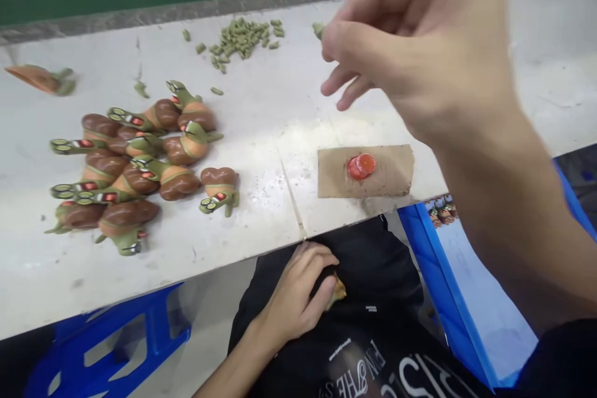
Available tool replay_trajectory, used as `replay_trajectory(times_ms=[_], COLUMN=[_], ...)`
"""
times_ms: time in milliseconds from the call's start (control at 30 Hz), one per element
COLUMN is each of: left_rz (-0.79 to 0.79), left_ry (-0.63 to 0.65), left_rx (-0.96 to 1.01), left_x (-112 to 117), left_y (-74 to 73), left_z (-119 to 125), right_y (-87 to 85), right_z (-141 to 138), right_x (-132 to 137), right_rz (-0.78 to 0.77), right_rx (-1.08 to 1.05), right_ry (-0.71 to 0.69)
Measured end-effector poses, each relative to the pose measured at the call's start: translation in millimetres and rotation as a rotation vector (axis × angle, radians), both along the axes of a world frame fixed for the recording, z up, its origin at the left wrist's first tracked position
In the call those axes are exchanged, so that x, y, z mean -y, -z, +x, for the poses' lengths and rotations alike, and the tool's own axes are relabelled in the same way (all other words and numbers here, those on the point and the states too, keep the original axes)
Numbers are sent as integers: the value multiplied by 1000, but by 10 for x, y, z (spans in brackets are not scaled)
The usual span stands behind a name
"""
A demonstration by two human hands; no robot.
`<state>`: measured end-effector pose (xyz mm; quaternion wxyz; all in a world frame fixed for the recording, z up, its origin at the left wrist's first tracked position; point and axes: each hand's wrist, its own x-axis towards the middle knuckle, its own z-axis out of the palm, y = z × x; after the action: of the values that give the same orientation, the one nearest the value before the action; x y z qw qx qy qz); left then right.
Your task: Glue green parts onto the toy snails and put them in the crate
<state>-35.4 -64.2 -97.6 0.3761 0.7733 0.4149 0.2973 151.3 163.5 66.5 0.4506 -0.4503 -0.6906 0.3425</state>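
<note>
My right hand is raised over the table's far right side, thumb and forefinger pinched on a small green piece; the other fingers hang loosely curled. My left hand rests in my lap below the table edge, fingers curled around a toy piece of which only a yellow-brown tip shows. A pile of brown and orange snail toys with green heads lies on the white table to the left. A heap of small green parts sits at the far edge.
A brown paper patch near the table's front edge carries red discs. Another toy lies at the far left. A blue bin stands at my right, a blue stool under the table at left.
</note>
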Motion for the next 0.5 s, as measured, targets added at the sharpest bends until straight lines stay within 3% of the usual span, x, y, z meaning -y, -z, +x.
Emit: replay_trajectory(times_ms=[100, 167, 333, 500], left_rz=[-169, -315, -542, -846], left_ry=[207, 257, 138, -55], left_rx=[71, 80, 45, 281], left_x=[-45, -39, 5, -32], left_y=[-73, -101, -111, -298], left_z=[-89, -138, -221, -209], right_y=[-69, -59, 121, 314], right_z=[217, 349, 607, 653], right_x=[438, 689, 1194, 1573], right_rz=[-72, -168, -258, -399], right_rx=[-102, -124, -189, -253], right_ry=[13, 56, 213, 213])
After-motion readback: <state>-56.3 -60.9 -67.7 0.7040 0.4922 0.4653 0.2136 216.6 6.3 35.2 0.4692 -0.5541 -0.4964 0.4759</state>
